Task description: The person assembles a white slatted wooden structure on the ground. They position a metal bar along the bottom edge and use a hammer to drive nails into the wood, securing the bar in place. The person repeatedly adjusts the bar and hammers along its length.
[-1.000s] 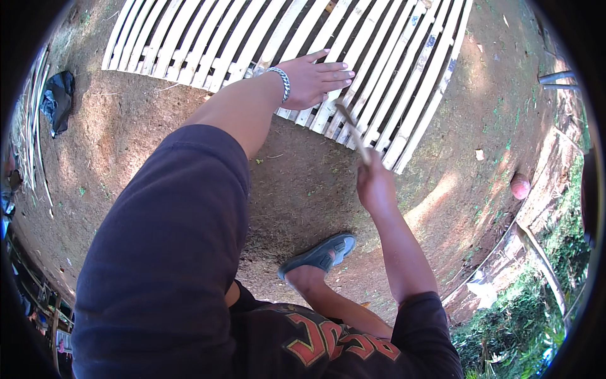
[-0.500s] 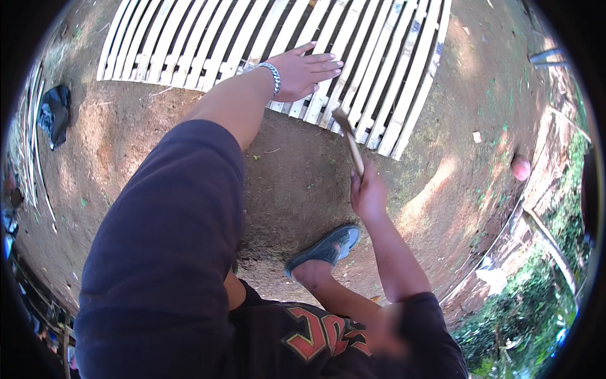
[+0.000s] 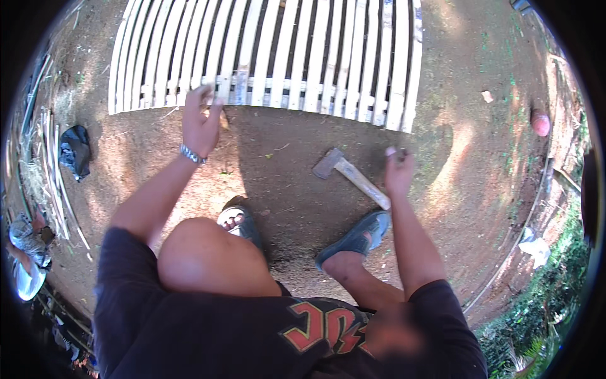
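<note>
My left hand (image 3: 201,121) pinches the slat panel (image 3: 271,57) edge. My right hand (image 3: 399,170) pinches something tiny; the hammer (image 3: 351,177) lies on dirt beside it.

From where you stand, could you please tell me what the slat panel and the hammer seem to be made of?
Slat panel: pale, unpainted split bamboo or wood, judging by its narrow matte strips. Hammer: dull grey head, likely metal; light, bare handle, apparently wood.

Black bag (image 3: 75,151) at nine o'clock; pink ball (image 3: 540,122) at two o'clock; bamboo strips (image 3: 53,183) beside bag.
</note>
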`<state>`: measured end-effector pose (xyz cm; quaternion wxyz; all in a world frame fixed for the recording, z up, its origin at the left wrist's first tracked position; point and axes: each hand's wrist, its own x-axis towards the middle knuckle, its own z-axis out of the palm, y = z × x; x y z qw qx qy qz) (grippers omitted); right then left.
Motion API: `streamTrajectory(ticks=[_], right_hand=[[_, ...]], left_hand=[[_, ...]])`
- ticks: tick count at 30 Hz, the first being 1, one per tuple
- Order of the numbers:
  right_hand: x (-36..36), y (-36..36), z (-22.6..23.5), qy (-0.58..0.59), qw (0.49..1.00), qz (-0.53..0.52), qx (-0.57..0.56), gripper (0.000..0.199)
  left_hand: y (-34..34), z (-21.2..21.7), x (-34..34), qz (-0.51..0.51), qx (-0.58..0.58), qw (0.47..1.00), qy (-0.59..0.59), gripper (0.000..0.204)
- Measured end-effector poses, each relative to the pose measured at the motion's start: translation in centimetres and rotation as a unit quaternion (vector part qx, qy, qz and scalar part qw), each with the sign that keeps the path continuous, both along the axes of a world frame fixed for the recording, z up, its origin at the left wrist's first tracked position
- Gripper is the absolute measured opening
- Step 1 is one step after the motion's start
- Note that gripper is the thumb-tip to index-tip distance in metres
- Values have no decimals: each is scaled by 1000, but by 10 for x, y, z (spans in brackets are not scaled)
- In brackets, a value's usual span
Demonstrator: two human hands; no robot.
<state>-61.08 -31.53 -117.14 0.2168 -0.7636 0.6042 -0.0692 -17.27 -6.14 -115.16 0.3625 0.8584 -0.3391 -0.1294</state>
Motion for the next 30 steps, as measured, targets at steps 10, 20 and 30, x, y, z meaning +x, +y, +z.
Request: streamTrajectory(ticks=[10,20,30], right_hand=[[88,-65,-7,-330,815,-385,281,45],[94,-64,-7,-364,805,-406,233,58],[82,-75,5,-348,811,-398,251,53]], left_hand=[[12,-43,11,402,-242,766,440,40],[34,-94,29,353,-324,722,499,36],[20,-72,18,352,-328,724,495,58]])
